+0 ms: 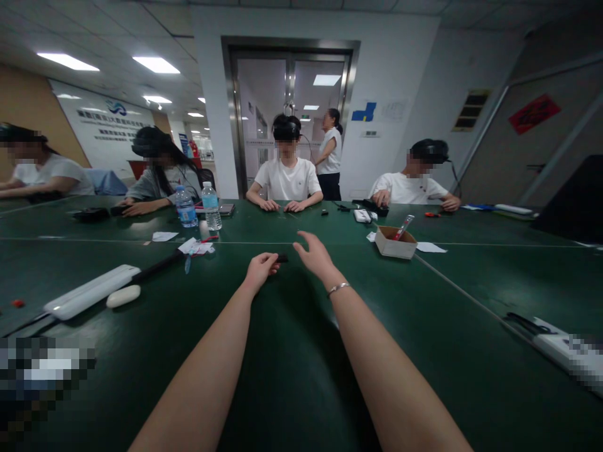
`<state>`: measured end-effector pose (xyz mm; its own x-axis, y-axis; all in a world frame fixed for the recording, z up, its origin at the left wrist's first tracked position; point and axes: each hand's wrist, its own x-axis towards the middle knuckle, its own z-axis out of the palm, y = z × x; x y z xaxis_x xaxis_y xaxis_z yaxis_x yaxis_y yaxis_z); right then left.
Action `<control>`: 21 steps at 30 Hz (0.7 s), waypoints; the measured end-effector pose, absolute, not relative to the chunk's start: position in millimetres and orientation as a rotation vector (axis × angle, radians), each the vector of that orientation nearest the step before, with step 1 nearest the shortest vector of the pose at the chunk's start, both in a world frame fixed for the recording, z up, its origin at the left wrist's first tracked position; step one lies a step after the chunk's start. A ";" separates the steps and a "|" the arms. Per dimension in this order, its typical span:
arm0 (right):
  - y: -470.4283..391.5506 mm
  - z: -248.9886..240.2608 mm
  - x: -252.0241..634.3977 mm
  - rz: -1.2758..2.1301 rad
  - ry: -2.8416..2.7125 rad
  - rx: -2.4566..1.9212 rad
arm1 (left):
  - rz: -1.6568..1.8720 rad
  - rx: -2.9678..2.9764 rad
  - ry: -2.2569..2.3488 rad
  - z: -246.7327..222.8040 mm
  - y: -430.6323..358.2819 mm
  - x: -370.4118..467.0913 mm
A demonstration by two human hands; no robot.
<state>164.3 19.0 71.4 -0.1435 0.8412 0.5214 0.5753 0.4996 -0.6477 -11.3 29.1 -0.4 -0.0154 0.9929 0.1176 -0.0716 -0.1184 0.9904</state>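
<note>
A small black object sticks out to the right from the fingers of my left hand, which is closed on it just above the green table. What the object is, I cannot make out. My right hand is a little to the right of it, with thumb and fingers apart and nothing held. A silver bracelet circles my right wrist. The two hands do not touch each other.
Two water bottles, paper scraps and a white power strip lie or stand to the left. At the right are an open cardboard box and another white strip. Several people sit across the table.
</note>
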 end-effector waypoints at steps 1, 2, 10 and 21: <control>16.3 84.4 164.4 0.160 -1.833 -1.169 | 1.362 1.204 1.098 -1.9 30.8 -12.7; 13.7 93.9 164.7 0.008 -1.822 -1.160 | 1.379 1.180 1.089 -3.5 32.7 -13.9; 18.7 23.5 180.4 0.287 -2.226 -1.895 | 1.343 1.242 1.088 -8.4 35.1 -15.2; 26.7 9.7 168.7 0.313 -2.274 -1.347 | 1.154 1.513 1.139 -3.6 28.4 -6.3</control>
